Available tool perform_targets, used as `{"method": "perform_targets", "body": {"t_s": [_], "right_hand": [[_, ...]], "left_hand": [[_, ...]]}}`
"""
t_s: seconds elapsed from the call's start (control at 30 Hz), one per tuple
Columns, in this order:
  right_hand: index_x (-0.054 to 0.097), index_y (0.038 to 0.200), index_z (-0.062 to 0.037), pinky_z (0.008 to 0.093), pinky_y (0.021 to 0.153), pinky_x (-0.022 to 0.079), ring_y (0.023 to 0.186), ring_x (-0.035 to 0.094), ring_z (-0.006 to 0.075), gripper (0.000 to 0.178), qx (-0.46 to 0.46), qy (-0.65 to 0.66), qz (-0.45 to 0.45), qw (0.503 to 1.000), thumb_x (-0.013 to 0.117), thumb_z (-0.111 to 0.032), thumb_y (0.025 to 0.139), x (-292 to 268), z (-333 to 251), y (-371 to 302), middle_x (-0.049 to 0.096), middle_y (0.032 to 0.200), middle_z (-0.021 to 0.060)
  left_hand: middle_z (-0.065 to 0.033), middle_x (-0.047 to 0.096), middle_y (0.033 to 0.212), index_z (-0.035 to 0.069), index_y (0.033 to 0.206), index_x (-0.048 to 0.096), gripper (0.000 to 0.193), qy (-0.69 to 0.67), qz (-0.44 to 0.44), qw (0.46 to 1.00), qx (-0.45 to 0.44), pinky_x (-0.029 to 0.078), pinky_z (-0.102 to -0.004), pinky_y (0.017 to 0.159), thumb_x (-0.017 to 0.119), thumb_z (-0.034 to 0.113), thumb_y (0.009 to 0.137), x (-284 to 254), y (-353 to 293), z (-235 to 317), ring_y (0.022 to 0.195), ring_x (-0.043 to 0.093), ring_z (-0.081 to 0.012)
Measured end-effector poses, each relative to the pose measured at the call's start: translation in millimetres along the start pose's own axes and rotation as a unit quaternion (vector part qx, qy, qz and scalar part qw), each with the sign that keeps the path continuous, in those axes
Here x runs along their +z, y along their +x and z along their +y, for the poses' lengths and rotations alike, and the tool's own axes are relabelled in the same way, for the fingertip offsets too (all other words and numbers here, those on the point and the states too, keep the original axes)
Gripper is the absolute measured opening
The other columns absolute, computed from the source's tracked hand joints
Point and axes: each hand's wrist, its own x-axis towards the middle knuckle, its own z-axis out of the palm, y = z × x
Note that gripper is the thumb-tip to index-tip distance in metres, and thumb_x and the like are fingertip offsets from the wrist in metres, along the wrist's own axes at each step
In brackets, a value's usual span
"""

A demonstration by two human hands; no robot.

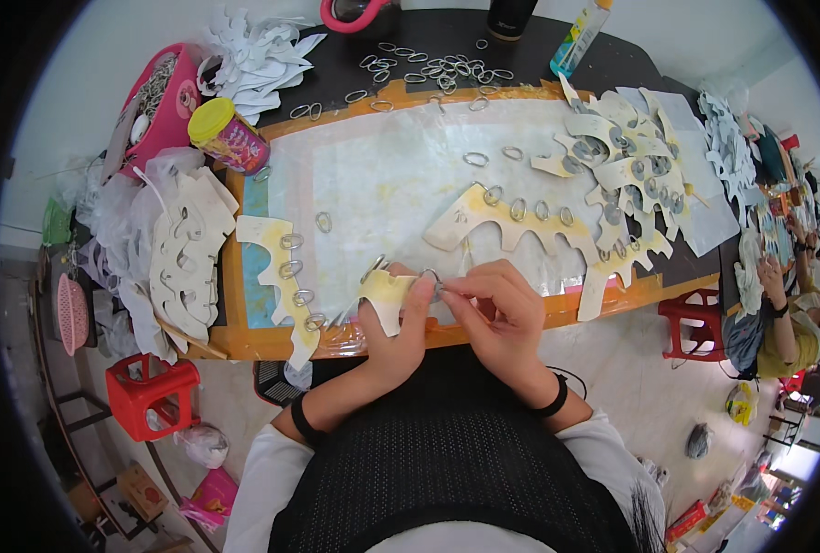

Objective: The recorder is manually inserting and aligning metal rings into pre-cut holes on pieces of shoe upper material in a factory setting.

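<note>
My left hand (396, 339) is closed on a cream cut-out strip (389, 293) with yellowish stains, thumb on top. One oval metal ring (372, 268) hangs on its left end and another metal ring (431, 275) sits by my fingertips. My right hand (500, 311) pinches a small grey tab at that second ring; its fingers partly cover it. To the left lies a similar strip (276, 260) with several rings along its edge. Beyond my right hand, a curved strip (511, 219) also carries rings. A loose ring (323, 221) rests on the work sheet.
Many loose rings (456, 69) lie at the table's far side. Ringed pieces are heaped (626, 152) at right; plain cut-outs are stacked (188, 253) at left. A pink basket (184, 92) and yellow-lidded tub (230, 138) stand far left. Red stools (154, 396) flank the table; a person (792, 336) sits at right.
</note>
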Motion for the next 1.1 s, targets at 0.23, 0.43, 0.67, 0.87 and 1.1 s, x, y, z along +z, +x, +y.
{"method": "perform_targets", "body": {"t_s": [0.23,0.43,0.67,0.87,1.1], "right_hand": [[0.059,0.092,-0.0024,0.0231,0.055,0.042,0.067,0.054,0.0139,0.020,-0.071,-0.049,-0.006,0.996,0.070,0.005,0.077,10,5,-4,0.061,0.089,0.0079],[0.055,0.095,-0.0037,0.0179,0.063,0.038,0.072,0.046,0.0059,0.014,0.104,0.085,-0.010,0.991,0.064,0.001,0.085,10,3,-13,0.053,0.088,0.0009],[0.055,0.098,-0.0050,0.0179,0.060,0.035,0.073,0.044,0.0020,0.012,0.231,0.251,0.009,0.940,0.063,-0.012,0.091,14,3,-3,0.048,0.079,-0.0058],[0.057,0.091,-0.0035,0.0197,0.062,0.039,0.067,0.046,0.0036,0.007,0.214,0.226,-0.087,0.946,0.062,-0.008,0.091,2,3,-2,0.053,0.077,-0.0052],[0.057,0.089,-0.0018,0.0196,0.060,0.038,0.067,0.047,0.0036,0.003,0.125,0.180,-0.011,0.976,0.058,-0.004,0.090,12,2,-11,0.055,0.078,-0.0037]], "left_hand": [[0.0029,0.050,0.073,0.005,0.087,0.053,0.016,-0.046,0.061,0.996,-0.045,0.037,-0.0218,0.055,0.055,0.015,0.098,8,3,4,0.064,0.047,-0.0051],[0.0019,0.050,0.079,0.004,0.090,0.053,0.014,-0.079,0.087,0.991,-0.061,0.037,-0.0228,0.059,0.054,0.015,0.099,14,-2,2,0.069,0.046,-0.0060],[0.0011,0.050,0.085,0.003,0.090,0.053,0.014,-0.087,0.016,0.995,-0.040,0.035,-0.0234,0.066,0.052,0.014,0.099,5,-6,0,0.076,0.042,-0.0074],[0.0024,0.050,0.083,0.004,0.095,0.055,0.012,-0.155,0.024,0.987,-0.034,0.036,-0.0207,0.064,0.052,0.015,0.099,5,-5,4,0.074,0.044,-0.0051],[0.0036,0.051,0.081,0.003,0.097,0.056,0.007,-0.224,-0.052,0.973,0.007,0.036,-0.0191,0.061,0.057,0.010,0.095,2,-4,0,0.071,0.046,-0.0042]]}}
